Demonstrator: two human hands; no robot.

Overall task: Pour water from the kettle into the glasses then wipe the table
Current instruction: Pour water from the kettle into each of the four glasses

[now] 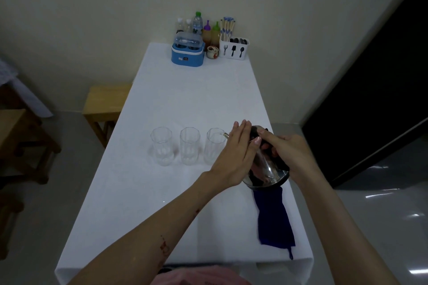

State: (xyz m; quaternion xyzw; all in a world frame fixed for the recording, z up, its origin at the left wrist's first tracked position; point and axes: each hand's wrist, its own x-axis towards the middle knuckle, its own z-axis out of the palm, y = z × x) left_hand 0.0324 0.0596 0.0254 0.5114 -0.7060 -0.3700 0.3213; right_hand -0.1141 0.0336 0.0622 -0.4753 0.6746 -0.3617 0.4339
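Observation:
A shiny steel kettle (266, 172) with a black handle is tilted to the left, its spout at the rim of the rightmost glass (214, 146). My right hand (289, 152) grips the black handle. My left hand (236, 152) lies flat with fingers together against the kettle's left side and lid. Two more clear glasses, the middle glass (190, 146) and the left glass (162, 146), stand upright in a row to the left. A dark blue cloth (273, 220) lies on the white table (185, 99) just below the kettle.
At the table's far end stand a blue box (188, 52), several bottles (203, 28), a small cup (212, 51) and a white cutlery holder (234, 47). A wooden stool (106, 102) sits left of the table. A dark doorway (382, 76) is on the right.

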